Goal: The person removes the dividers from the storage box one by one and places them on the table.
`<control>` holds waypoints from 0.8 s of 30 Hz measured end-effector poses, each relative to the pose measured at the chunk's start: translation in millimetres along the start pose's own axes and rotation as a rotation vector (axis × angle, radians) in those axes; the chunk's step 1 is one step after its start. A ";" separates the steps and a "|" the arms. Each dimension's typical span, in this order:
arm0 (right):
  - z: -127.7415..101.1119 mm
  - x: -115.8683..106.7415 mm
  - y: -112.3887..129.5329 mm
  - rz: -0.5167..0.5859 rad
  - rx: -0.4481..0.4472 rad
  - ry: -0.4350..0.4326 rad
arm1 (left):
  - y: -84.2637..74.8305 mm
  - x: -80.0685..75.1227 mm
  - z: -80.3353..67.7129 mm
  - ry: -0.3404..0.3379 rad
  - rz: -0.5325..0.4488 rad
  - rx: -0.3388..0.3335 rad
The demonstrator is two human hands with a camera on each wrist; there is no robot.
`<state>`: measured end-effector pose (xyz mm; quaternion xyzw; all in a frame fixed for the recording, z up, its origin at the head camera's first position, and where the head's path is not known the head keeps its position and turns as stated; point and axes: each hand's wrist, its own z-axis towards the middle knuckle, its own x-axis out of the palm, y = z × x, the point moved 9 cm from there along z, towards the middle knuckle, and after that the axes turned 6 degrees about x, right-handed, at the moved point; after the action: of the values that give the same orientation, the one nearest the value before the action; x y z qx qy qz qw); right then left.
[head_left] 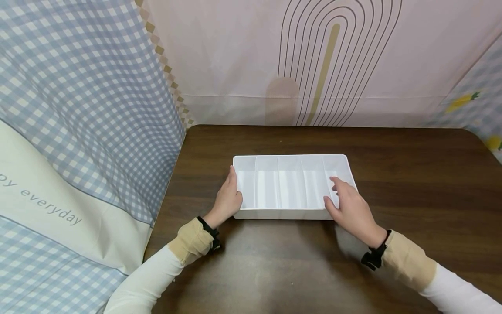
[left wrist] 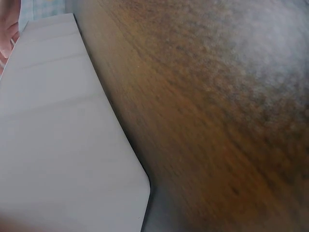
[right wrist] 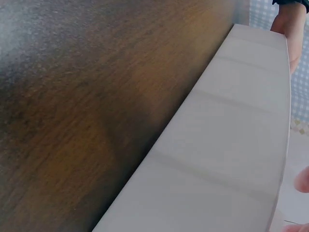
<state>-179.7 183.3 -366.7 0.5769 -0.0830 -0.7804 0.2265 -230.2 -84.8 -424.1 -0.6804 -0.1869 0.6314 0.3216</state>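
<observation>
While the person's left hand (head_left: 227, 198) lies along the left end wall of a white, rectangular, five-compartment tray (head_left: 292, 214), its fingers extended against the outside rather than curled round it, the right hand (head_left: 354, 211) is over the tray's right end, thumb and forefinger apart above the rightmost compartment; whether that hand touches the rim I cannot tell; the tray sits upright on a dark brown wood-grain table (head_left: 255, 270), its long side facing the person, the dividers running from front to back; each wrist wears a black strap (head_left: 376, 257) beside a tan fabric cuff (head_left: 190, 240), with a white sleeve (head_left: 145, 279) behind it; a blue-and-white checked cloth (head_left: 98, 65) hangs at the table's left, and a pale pink cloth printed with thin dark arches (head_left: 227, 56) hangs beyond its far edge.
</observation>
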 end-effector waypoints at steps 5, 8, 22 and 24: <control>3.1 9.4 -4.4 -0.022 0.067 0.103 | 0.6 0.2 -0.2 -0.002 -0.002 0.002; 4.0 13.0 -5.6 -0.030 0.078 0.128 | 0.3 0.4 -0.4 -0.002 0.000 0.005; 6.8 25.7 -10.3 -0.013 0.143 0.215 | 1.5 0.4 0.5 -0.014 -0.009 0.009; 7.5 26.8 -11.7 -0.010 0.160 0.225 | 1.8 0.8 0.7 -0.011 -0.009 0.007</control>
<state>-195.9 180.6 -392.0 0.6776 -0.1161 -0.7026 0.1835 -231.0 -85.5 -426.0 -0.6750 -0.1898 0.6342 0.3258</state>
